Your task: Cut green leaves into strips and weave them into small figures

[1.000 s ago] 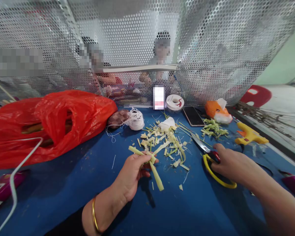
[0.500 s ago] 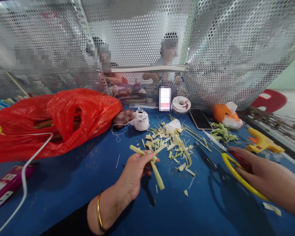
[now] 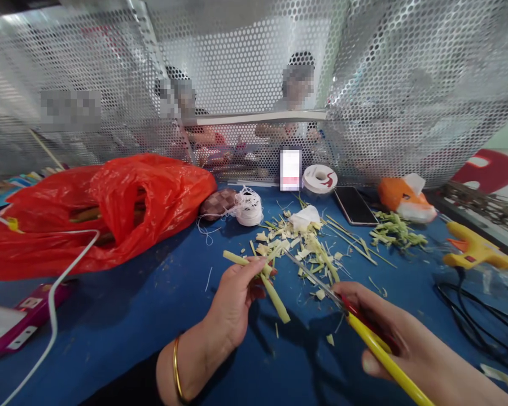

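My left hand (image 3: 239, 296) pinches a few crossed pale green leaf strips (image 3: 276, 299) between thumb and fingers, above the blue table. One strip points down to the right, another to the upper left. My right hand (image 3: 389, 332) is closed around scissors (image 3: 375, 344) with yellow and red handles. Their blades (image 3: 313, 276) point up and left, with the tips close to the strips by my left fingers; whether they touch, I cannot tell. Behind the hands lies a heap of cut pale green scraps (image 3: 302, 242) with a crumpled white tissue (image 3: 305, 216) on it.
A red plastic bag (image 3: 169, 197) fills the left, with a purple power strip (image 3: 34, 310) and white cable before it. White string (image 3: 249, 207), a ribbon spool (image 3: 319, 178), a dark phone (image 3: 355, 206), an orange tissue pack (image 3: 406, 200) and a yellow glue gun (image 3: 478, 248) stand around. Perforated metal sheeting (image 3: 245, 62) rises behind.
My right hand has brought the scissors leftward from the right side, swinging the blades toward the strips. My left hand keeps its pinch almost unmoved. The view has shifted slightly.
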{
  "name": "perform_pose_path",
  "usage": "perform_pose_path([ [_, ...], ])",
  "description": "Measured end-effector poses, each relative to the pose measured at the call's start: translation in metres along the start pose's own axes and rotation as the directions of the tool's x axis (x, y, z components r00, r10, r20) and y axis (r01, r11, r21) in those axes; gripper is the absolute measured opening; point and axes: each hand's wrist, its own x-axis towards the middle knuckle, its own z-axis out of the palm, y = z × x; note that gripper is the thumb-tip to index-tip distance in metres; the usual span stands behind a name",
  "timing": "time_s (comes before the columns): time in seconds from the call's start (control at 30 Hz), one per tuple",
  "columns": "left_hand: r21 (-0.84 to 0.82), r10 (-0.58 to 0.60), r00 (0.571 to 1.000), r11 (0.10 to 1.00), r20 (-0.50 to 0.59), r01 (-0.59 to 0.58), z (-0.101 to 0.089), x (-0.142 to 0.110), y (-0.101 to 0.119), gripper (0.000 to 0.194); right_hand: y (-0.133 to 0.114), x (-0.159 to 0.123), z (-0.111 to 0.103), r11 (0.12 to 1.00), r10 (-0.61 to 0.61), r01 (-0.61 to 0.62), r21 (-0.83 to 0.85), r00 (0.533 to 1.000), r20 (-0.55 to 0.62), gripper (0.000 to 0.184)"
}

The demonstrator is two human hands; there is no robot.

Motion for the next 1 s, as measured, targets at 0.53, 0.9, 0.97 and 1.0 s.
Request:
perform_pose_path([
  [0.53,0.076,0.006,0.997,0.997,0.077,-0.012,0.002,-0.004,-0.011,0.016,-0.006,-0.003,0.018,0.990,0.129,-0.119,-0.071,0.977,0.167,0.058],
  [0.9,0.139,-0.019,0.996,0.990,0.087,0.007,0.004,-0.006,-0.014,0.016,-0.010,-0.003,0.021,0.999,0.045,-0.045,-0.009,0.984,0.173,0.047],
  [0.97,0.131,-0.023,0.996,0.991,0.083,0.012,0.004,-0.007,-0.014,0.017,-0.008,-0.004,0.021,0.998,0.056,-0.059,0.008,0.980,0.193,0.046],
  [1.0,0.130,-0.025,0.996,0.991,0.083,0.014,0.004,-0.007,-0.013,0.017,-0.007,-0.004,0.020,0.997,0.066,-0.071,0.016,0.978,0.197,0.046],
])
